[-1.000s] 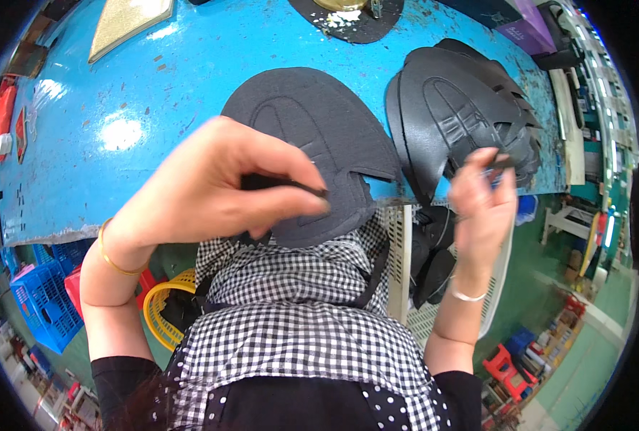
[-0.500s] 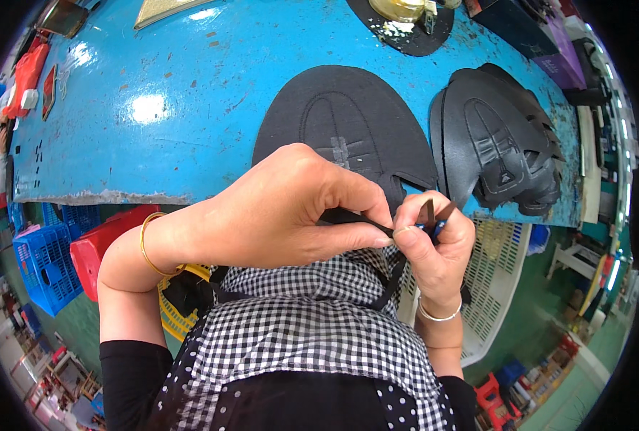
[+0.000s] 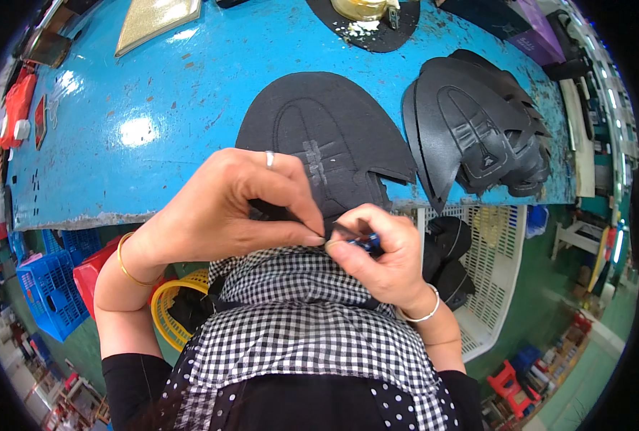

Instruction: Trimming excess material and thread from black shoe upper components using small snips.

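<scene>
My left hand (image 3: 244, 205), a ring on one finger, is closed in a pinch on a thin dark piece whose kind I cannot make out, mostly hidden by the fingers. Against its fingertips my right hand (image 3: 388, 255) is closed around small thread snips (image 3: 369, 243) with blue on them; their dark blades show only partly. Both hands are in front of the table edge, above my checked apron (image 3: 305, 334). Just beyond them lies a rounded black shoe-upper piece (image 3: 327, 122) with stitched lines, its near part covered by my left hand.
Black leather-like upper pieces (image 3: 470, 118) are stacked at the right of the blue table (image 3: 190, 93). A gold-coloured pot (image 3: 362, 8) stands on a dark mat at the back. Below the edge are a white crate (image 3: 495, 287), a yellow basket (image 3: 163, 316) and a blue crate (image 3: 50, 294).
Both hands have moved left and slightly nearer to me, still close together. The snips have turned in my right hand, and dark pieces in the white crate have come into view.
</scene>
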Action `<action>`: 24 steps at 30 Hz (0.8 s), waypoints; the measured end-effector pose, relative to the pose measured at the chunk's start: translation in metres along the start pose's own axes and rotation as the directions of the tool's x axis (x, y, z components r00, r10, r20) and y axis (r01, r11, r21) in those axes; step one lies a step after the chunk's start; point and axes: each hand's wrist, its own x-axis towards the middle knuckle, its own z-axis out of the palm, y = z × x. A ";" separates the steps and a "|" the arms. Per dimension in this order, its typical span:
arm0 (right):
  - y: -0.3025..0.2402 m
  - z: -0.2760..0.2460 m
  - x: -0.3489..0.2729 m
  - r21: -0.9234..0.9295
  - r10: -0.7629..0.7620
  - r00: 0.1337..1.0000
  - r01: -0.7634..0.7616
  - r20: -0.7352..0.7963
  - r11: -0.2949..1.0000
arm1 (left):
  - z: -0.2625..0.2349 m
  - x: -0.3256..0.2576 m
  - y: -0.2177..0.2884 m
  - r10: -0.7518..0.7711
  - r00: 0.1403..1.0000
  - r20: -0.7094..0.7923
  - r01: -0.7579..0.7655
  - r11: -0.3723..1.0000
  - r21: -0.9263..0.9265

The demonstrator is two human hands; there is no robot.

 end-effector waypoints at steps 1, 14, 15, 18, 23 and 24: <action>0.004 0.002 -0.003 -0.013 0.009 1.000 -0.009 0.019 1.000 | -0.002 -0.001 0.001 0.005 1.000 0.009 -0.005 1.000 0.000; 0.011 0.009 -0.033 0.173 -0.263 0.958 0.281 -0.118 0.944 | 0.036 -0.006 0.008 -0.150 0.971 0.186 0.145 0.989 0.037; 0.011 0.009 -0.036 0.154 -0.268 0.953 0.288 -0.138 0.945 | 0.044 -0.008 0.006 -0.121 0.978 0.167 0.121 0.993 0.014; 0.015 0.013 -0.044 0.153 -0.240 0.952 0.270 -0.189 0.950 | 0.053 -0.013 0.005 -0.138 0.981 0.136 0.139 0.990 0.001; 0.009 0.012 -0.053 0.070 -0.150 0.974 0.163 -0.167 0.984 | 0.049 -0.024 0.003 -0.105 0.989 0.109 0.106 0.994 -0.012; 0.008 0.013 -0.055 0.041 -0.133 0.977 0.142 -0.170 0.989 | 0.044 -0.023 0.003 -0.093 0.989 0.116 0.093 0.996 0.001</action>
